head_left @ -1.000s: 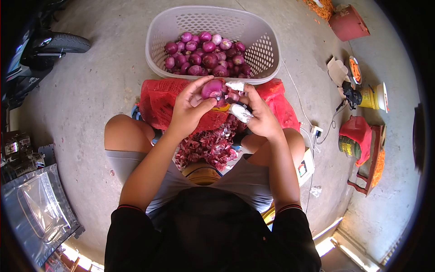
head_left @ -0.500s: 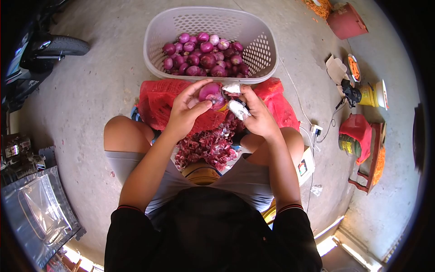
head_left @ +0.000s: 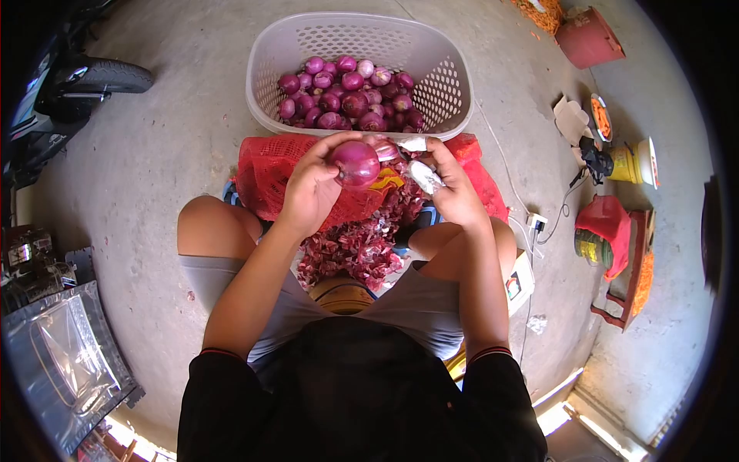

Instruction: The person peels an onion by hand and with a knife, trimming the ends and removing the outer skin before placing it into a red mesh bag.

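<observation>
My left hand (head_left: 309, 189) grips a red onion (head_left: 356, 165) between thumb and fingers, above a red mesh sack (head_left: 265, 181). The onion's near side is smooth, shiny purple. Just right of it is my right hand (head_left: 456, 183), its thumb and index finger wrapped in white covering. A strip of onion skin (head_left: 383, 148) runs from the onion's upper right to these fingertips, which appear closed on its end; the exact contact is partly hidden. Below, a heap of onion peels (head_left: 350, 250) lies between my legs. Beyond my hands, a grey perforated basket (head_left: 254, 96) holds many red onions (head_left: 331, 100).
A motorbike wheel (head_left: 115, 75) stands at the left. To the right are a red bucket (head_left: 589, 38), a yellow bucket (head_left: 627, 162), a red-draped container (head_left: 604, 231) and a wooden stool (head_left: 639, 262). A cable with a plug (head_left: 537, 221) lies on the floor.
The onion has turned in my left hand, now showing its smooth side. My right hand has moved slightly right, away from the onion, and a strip of skin shows between them.
</observation>
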`<state>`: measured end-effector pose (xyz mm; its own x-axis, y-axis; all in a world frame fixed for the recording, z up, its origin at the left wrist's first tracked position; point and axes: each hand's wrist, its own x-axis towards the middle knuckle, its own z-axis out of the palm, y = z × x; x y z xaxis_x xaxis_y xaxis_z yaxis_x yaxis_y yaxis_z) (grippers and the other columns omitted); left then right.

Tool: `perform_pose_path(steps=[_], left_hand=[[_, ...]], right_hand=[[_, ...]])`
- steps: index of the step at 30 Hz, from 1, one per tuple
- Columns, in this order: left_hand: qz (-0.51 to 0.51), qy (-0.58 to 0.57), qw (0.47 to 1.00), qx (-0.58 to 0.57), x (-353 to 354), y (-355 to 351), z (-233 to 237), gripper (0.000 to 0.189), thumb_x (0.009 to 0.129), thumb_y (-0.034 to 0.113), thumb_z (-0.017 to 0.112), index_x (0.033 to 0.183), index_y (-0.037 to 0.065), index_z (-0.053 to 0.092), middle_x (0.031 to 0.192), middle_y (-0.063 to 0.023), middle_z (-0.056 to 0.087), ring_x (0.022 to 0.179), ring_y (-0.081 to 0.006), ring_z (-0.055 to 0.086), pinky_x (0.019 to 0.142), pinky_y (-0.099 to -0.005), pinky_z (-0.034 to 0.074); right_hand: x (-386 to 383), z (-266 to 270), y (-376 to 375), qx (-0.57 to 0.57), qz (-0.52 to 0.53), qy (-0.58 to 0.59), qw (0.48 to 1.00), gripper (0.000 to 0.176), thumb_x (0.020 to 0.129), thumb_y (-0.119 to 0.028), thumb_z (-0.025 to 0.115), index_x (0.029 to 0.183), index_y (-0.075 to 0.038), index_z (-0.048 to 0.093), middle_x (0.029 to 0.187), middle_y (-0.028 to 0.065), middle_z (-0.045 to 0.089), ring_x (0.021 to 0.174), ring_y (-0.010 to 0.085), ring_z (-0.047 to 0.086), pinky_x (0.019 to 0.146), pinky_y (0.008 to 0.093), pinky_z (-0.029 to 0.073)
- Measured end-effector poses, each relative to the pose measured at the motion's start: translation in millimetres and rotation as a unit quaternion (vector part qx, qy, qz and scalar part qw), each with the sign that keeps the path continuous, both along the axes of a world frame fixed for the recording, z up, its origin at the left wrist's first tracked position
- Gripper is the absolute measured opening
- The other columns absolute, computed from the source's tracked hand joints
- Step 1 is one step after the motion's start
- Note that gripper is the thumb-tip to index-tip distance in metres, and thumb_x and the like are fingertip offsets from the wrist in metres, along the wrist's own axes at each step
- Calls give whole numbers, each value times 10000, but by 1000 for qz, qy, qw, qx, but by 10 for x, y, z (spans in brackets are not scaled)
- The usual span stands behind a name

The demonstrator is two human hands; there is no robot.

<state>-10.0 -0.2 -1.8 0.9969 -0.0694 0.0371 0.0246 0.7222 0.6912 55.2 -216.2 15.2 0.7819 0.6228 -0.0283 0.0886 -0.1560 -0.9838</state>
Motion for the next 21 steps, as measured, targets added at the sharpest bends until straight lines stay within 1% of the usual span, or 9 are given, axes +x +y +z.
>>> perform_pose_path(steps=[2,5,6,11,15,17,19,20,21], left_hand=[[5,28,999,-42,-11,-5,-10,533,795,212,486,1269,-24,426,1262,-170,493,1167,-255,487,991,-379,389],[25,77,993,-83,-13,-16,-64,511,812,244,489,1263,8,439,1236,-145,505,1107,-234,508,934,-367,412],[34,94,991,-93,-13,-12,-83,504,818,254,490,1262,19,443,1226,-137,509,1084,-227,516,912,-363,420],[7,127,975,-184,-5,43,-108,474,851,298,512,1248,44,462,1194,-128,529,1020,-228,535,841,-358,433],[3,150,964,-220,-5,39,-119,442,878,331,519,1216,48,481,1154,-127,551,1000,-236,542,820,-356,441],[-23,133,957,-258,3,54,-170,423,886,340,512,1193,48,491,1137,-125,559,995,-232,544,807,-351,443],[-44,118,951,-283,7,56,-170,412,889,344,508,1171,45,498,1122,-122,565,998,-236,546,818,-355,445],[-52,111,949,-290,6,52,-162,409,888,345,506,1161,42,501,1116,-121,566,1005,-242,547,835,-362,447],[-60,105,947,-296,5,44,-144,406,887,346,505,1151,38,504,1110,-119,568,1011,-248,548,852,-368,448]], right_hand=[[29,-31,-21,-23,-5,-13,1000,477,785,105,417,1240,-37,447,971,44,571,880,104,530,781,234,418],[8,4,8,-18,-10,-19,1000,461,792,98,431,1232,-37,456,948,34,573,854,101,526,763,236,421],[14,-8,-4,-16,-2,-17,1000,451,802,90,445,1234,-37,457,960,36,575,862,100,527,768,236,421],[4,-75,-36,1,23,-30,999,395,854,32,519,1240,-33,465,1038,48,578,915,100,537,799,237,422],[-10,-24,-20,4,39,21,999,458,867,-2,558,1297,-48,405,1097,68,574,946,98,544,819,246,422],[-47,104,54,21,34,42,998,511,861,4,566,1327,-61,366,1111,79,573,941,99,548,814,250,423],[-93,140,117,4,57,55,997,603,845,-9,601,1361,-73,297,1066,89,601,902,107,563,791,252,429],[-106,68,117,-49,70,68,994,670,825,-13,624,1380,-67,253,1003,96,629,878,113,576,778,251,434],[-174,-48,176,-3,51,53,997,723,815,-15,633,1397,-60,206,946,95,639,866,114,578,773,252,435]])
